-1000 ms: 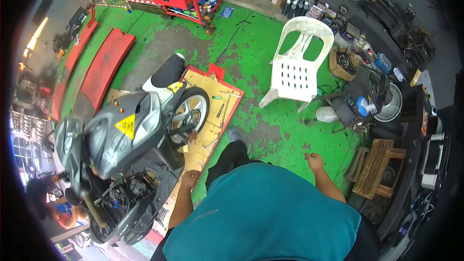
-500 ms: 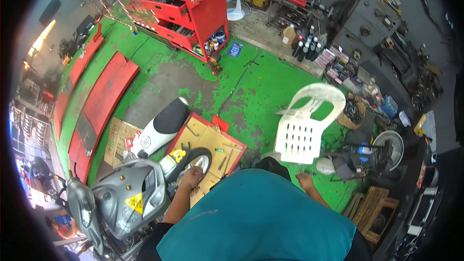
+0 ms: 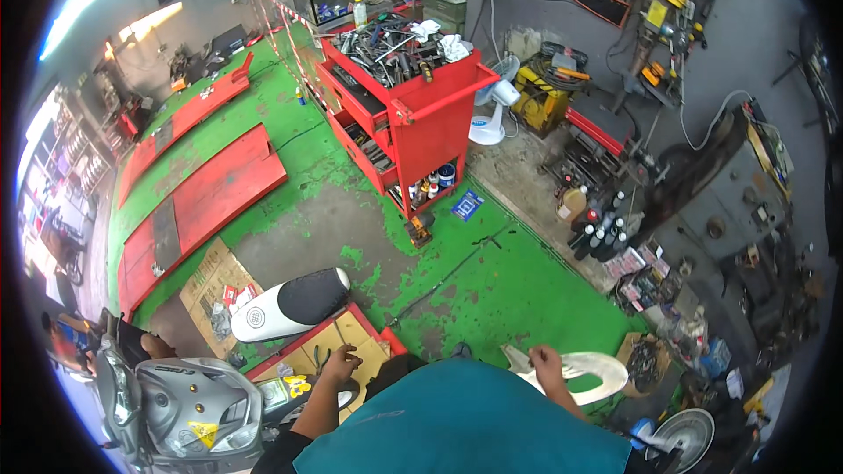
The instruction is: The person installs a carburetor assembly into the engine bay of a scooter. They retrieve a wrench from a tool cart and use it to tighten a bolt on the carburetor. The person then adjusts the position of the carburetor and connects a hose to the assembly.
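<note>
The left hand [image 3: 341, 365] is held low over the board [image 3: 356, 332], a flat, pale tan sheet edged in red, close to the bike [image 3: 193, 404]. Its fingers are bent and slightly parted. The right hand [image 3: 546, 363] is seen against the chair [image 3: 612, 377], a smooth white plastic shape with a rounded, looped back, near and to the right. Its fingers are curled downward; whether they are pressed together, or touch the chair, cannot be told.

The bike is set at the near left, its silver-grey panels glossy and curved, marked by a yellow triangular sticker. Beyond it the seat [image 3: 290, 303] is laid, long and rounded, with a grained black top and a smooth white end. A creased brown cardboard sheet [image 3: 215, 290] is spread to the left of the seat.

Farther left, two long, flat red ramps [image 3: 211, 193] are laid on the floor [image 3: 527, 298], whose green paint is worn to grey in ragged patches. At the far middle, the boxy red metal cart [image 3: 439, 132] is heaped with tools, and the drill [image 3: 418, 230] is stood beside its near corner. Slender dark bottles [image 3: 606, 237] are grouped at the far right.
</note>
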Available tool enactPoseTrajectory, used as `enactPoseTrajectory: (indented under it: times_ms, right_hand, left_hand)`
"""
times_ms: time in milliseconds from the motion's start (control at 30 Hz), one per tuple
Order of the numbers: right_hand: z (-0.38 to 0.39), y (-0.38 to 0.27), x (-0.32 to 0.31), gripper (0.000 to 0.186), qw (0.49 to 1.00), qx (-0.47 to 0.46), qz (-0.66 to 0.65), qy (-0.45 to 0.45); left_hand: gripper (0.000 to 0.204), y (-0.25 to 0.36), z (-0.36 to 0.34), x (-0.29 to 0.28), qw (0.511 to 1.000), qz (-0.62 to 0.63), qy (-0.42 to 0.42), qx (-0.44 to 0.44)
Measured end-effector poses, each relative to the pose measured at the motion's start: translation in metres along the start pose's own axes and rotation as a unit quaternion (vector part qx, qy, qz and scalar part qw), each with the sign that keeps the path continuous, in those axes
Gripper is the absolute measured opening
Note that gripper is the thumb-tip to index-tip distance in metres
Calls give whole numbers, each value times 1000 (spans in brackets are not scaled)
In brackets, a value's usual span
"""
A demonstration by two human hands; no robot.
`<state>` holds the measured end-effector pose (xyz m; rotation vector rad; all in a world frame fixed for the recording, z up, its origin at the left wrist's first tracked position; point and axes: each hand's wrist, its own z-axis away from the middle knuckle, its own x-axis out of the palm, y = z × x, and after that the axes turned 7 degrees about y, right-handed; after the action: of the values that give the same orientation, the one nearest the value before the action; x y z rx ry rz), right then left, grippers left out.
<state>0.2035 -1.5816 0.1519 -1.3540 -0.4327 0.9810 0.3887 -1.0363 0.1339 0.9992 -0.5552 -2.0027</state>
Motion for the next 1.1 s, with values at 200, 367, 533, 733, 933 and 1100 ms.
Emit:
enactPoseTrajectory:
  times_ms: [200, 367, 533, 733, 933, 1100]
  right_hand:
    - [-171, -135, 15, 18, 994, -108, -16, -18]
    - [-234, -202, 66, 17, 991, -125, -4, -55]
    - [-292, -243, 145, 15, 981, -179, 28, -74]
    - [-386, -324, 270, 14, 958, -276, 75, -27]
    - [-460, -444, 390, 17, 897, -405, 176, -2]
    - [-491, -449, 450, 17, 857, -433, 280, -20]
  left_hand:
    - [57, 59, -33, 17, 996, 43, 79, -13]
    - [54, 86, -92, 13, 971, 187, 141, -40]
    - [51, 126, -222, -37, 935, 298, 179, 68]
    - [44, 276, -390, -139, 931, 281, 198, 122]
    - [37, 443, -503, -231, 921, 250, 163, 248]
    - [34, 534, -562, -272, 896, 277, 166, 303]
